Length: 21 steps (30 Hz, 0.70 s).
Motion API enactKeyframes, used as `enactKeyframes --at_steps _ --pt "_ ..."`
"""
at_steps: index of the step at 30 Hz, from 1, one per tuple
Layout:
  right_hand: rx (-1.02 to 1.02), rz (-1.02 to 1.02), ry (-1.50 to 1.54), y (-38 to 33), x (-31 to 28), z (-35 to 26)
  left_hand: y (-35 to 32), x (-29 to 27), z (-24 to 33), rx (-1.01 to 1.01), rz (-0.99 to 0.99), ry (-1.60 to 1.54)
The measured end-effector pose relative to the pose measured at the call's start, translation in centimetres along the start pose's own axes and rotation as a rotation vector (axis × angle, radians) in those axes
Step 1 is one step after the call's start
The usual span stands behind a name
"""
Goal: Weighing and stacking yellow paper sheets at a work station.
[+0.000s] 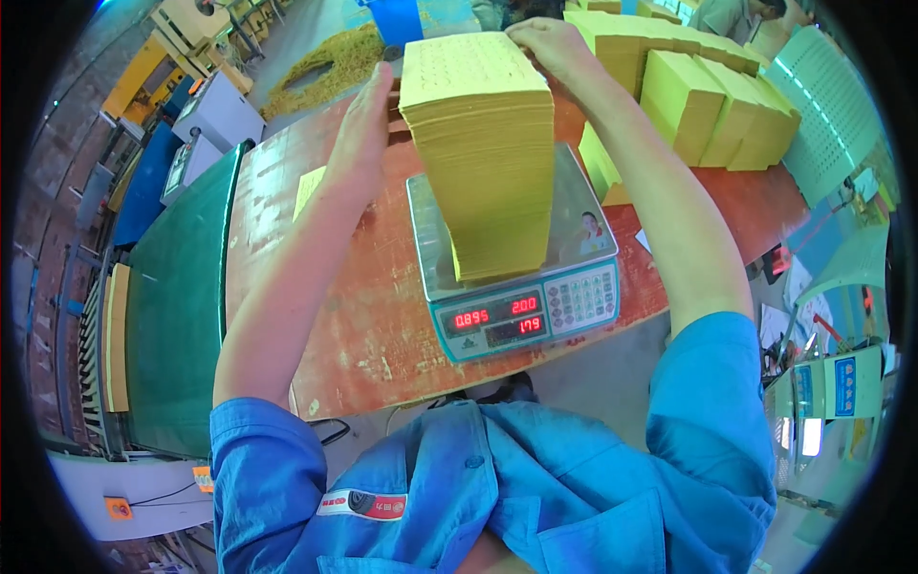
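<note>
A tall stack of yellow paper sheets stands upright on a teal and white digital scale with red lit digits. Its layers are slightly uneven, and marks dot the top sheet. My left hand is at the stack's upper left side, thumb pointing up and fingers stretched toward its far side, partly in shadow. At the far right top corner, my right hand has its fingers curled against the paper; their tips are partly hidden.
The scale sits on a worn red table. More yellow paper stacks stand at the far right. A green surface lies left of the table. Beyond are a blue bin and a yellowish heap. Another person is at the far right.
</note>
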State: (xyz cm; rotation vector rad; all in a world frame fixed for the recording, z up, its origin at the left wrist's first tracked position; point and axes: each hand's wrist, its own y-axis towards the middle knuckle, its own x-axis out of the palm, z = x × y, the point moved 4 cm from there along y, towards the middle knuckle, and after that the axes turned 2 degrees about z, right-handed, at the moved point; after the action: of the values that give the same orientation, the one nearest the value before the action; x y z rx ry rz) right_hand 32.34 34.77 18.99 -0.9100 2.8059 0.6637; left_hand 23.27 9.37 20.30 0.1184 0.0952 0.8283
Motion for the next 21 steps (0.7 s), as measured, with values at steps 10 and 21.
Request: enactKeyframes --at_steps 10,21 --pt "0.042 0.042 0.204 -6.7 -4.9 -0.8 -3.5 -8.9 -7.1 -0.175 0.025 -0.178" --pt "0.306 0.102 0.361 -16.4 -11.6 8.6 -12.5 -22.3 -14.6 -0.487 0.31 -0.135"
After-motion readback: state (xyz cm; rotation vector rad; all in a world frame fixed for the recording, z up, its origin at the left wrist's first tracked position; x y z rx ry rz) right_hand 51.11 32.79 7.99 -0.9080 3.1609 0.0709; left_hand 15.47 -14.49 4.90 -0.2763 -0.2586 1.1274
